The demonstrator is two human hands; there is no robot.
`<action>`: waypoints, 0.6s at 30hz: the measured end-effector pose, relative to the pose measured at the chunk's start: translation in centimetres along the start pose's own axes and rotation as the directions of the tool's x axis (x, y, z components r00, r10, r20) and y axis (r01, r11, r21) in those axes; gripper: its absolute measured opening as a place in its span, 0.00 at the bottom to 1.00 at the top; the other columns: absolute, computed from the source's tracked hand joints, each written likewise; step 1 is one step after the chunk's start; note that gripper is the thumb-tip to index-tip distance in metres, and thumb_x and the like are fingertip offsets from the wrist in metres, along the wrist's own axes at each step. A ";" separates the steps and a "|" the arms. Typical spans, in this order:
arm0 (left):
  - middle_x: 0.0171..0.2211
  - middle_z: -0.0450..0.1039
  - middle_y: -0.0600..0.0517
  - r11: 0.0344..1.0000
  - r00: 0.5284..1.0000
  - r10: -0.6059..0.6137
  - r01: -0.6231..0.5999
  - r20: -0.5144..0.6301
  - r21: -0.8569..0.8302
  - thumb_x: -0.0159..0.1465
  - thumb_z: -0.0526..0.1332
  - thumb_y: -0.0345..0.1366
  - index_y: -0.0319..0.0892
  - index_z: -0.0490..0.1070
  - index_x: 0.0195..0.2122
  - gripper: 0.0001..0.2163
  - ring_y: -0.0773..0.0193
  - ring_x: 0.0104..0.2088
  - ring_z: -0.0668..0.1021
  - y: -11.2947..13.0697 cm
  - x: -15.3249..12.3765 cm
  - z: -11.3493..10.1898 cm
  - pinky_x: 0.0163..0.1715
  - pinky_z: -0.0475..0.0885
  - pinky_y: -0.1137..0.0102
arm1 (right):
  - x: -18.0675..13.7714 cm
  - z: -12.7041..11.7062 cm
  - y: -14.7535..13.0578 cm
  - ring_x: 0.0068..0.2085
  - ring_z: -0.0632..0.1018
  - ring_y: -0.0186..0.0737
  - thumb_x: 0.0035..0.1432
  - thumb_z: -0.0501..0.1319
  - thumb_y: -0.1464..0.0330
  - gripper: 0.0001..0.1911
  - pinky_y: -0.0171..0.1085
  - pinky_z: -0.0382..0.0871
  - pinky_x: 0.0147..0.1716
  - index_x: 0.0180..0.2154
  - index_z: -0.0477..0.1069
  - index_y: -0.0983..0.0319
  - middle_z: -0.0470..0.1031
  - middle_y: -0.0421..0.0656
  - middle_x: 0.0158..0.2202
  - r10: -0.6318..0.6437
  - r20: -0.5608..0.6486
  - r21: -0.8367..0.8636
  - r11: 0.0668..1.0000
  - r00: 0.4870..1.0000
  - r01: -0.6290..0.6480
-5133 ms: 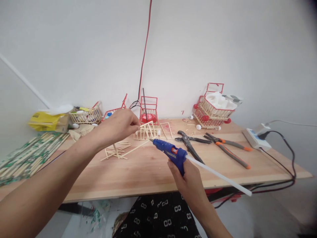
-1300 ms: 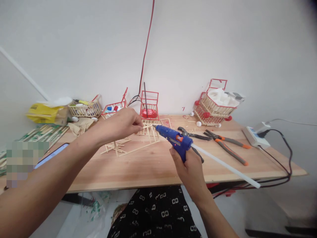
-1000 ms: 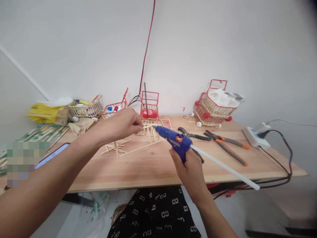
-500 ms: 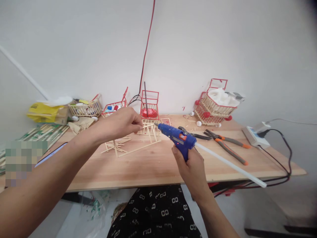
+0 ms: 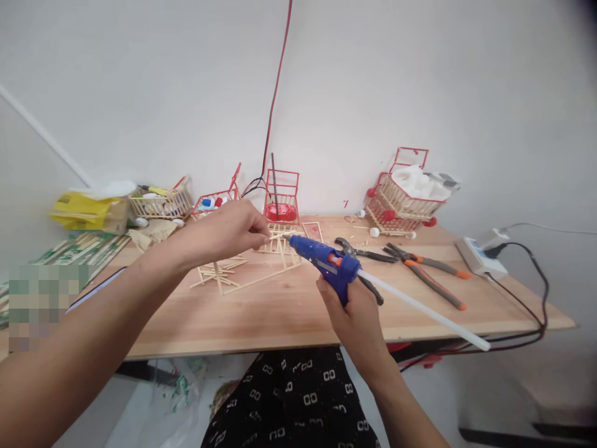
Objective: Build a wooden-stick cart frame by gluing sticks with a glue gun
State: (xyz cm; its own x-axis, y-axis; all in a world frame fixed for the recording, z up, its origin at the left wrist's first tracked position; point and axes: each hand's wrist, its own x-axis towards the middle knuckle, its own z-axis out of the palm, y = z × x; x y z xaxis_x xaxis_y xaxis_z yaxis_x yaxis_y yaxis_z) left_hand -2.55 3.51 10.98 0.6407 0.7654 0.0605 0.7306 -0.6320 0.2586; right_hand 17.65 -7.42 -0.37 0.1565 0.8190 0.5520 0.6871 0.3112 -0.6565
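Glue gun (image 5: pixel 321 256), blue, is pointing its nozzle up-left over the mid of the wooden table (image 5: pixel 280 330), w/ the R hand (image 5: pixel 357 314) clamping its grip and a long white glue stick (image 5: pixel 420 307) poking out the back. L hand (image 5: pixel 237 230) is staying apart from the R one, thumb & fingertips pinching a thin wooden stick (image 5: pixel 278 236); the nozzle is sitting right at that stick, but it's too small to tell if they're touching. Below, an unpainted stick frame (image 5: pixel 263 279) is standing nr a pile of loose short sticks (image 5: pixel 224 274). To the R of the gun, black pliers (image 5: pixel 346 246) are lying partly behind it, & orange-and-grey pliers (image 5: pixel 433 283) are lying open beside them. Farther R, a white power strip (image 5: pixel 482 258) is holding a black plug. At the back, a mini shopping cart (image 5: pixel 405 211) w/ red trim is carrying crumpled white stuff; more such carts are lining the wall to the L. Far L, green-and-white wrapped sticks (image 5: pixel 93 249) are lying nr a yellow bag (image 5: pixel 84 211), and the L forearm is partly covering a phone (image 5: pixel 96 290).
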 end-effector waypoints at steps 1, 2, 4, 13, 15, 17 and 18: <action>0.16 0.65 0.55 1.000 1.000 0.000 0.000 0.000 0.003 0.54 0.56 0.35 0.40 0.73 0.21 0.09 0.69 0.20 0.65 0.0 0.0 0.0 0.23 0.54 0.71 | 0.0 0.1 0.0 0.28 0.73 0.41 0.62 0.55 0.61 0.14 0.37 0.67 0.29 0.42 0.72 0.63 0.75 0.44 0.29 -0.002 0.000 0.002 1.000 1.000 0.002; 0.16 0.66 0.55 1.000 1.000 -0.003 0.003 0.001 0.005 0.55 0.56 0.35 0.40 0.73 0.21 0.10 0.69 0.20 0.65 0.0 0.0 0.0 0.23 0.54 0.71 | 0.0 0.2 -0.1 0.29 0.74 0.41 0.62 0.55 0.61 0.14 0.37 0.67 0.29 0.42 0.72 0.63 0.75 0.44 0.29 -0.001 0.001 0.003 1.000 1.000 0.001; 0.17 0.67 0.55 1.000 1.000 -0.006 0.006 0.003 0.004 0.55 0.56 0.36 0.40 0.73 0.21 0.10 0.69 0.20 0.66 0.0 0.0 0.1 0.23 0.54 0.71 | 0.0 0.3 -0.1 0.29 0.74 0.41 0.61 0.55 0.61 0.14 0.37 0.67 0.30 0.43 0.71 0.62 0.75 0.44 0.30 0.005 0.004 0.007 1.000 1.000 -0.005; 0.19 0.69 0.54 1.000 1.000 0.000 0.000 -0.004 0.009 0.55 0.56 0.35 0.40 0.75 0.23 0.10 0.69 0.21 0.67 -0.2 -0.1 0.2 0.23 0.54 0.71 | 0.1 0.3 -0.3 0.31 0.75 0.43 0.61 0.55 0.61 0.14 0.38 0.69 0.31 0.42 0.71 0.62 0.75 0.45 0.31 0.008 0.007 0.019 1.000 1.000 -0.009; 0.18 0.69 0.54 1.000 1.000 -0.002 0.002 -0.002 0.004 0.55 0.56 0.35 0.40 0.75 0.22 0.10 0.69 0.21 0.67 -0.2 -0.1 0.1 0.23 0.54 0.70 | 0.1 0.2 -0.2 0.31 0.74 0.43 0.61 0.55 0.61 0.13 0.39 0.69 0.31 0.41 0.71 0.63 0.75 0.45 0.30 0.025 0.011 0.015 1.000 1.000 -0.025; 0.18 0.70 0.54 1.000 1.000 -0.003 0.003 -0.003 -0.012 0.55 0.56 0.35 0.40 0.75 0.22 0.10 0.68 0.21 0.68 -0.1 -0.2 -0.1 0.24 0.55 0.71 | 0.0 0.0 0.0 0.30 0.74 0.42 0.61 0.55 0.60 0.13 0.38 0.68 0.30 0.39 0.71 0.62 0.74 0.44 0.28 0.047 0.017 0.017 0.999 0.999 -0.047; 0.19 0.71 0.54 1.000 1.000 -0.009 0.009 -0.007 -0.021 0.55 0.56 0.35 0.40 0.75 0.22 0.10 0.68 0.22 0.68 0.0 -0.3 -0.3 0.25 0.56 0.71 | -0.1 -0.1 0.1 0.29 0.73 0.41 0.61 0.55 0.59 0.13 0.38 0.68 0.29 0.38 0.71 0.62 0.74 0.44 0.27 0.058 0.017 0.025 0.998 0.998 -0.058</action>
State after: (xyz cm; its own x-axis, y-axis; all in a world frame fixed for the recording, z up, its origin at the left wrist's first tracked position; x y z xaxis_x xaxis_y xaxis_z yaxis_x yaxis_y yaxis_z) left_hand -2.82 3.29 11.21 0.6323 0.7720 0.0649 0.7313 -0.6224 0.2788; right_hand 17.78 -7.55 -0.43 0.1839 0.8435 0.5047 0.6586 0.2754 -0.7002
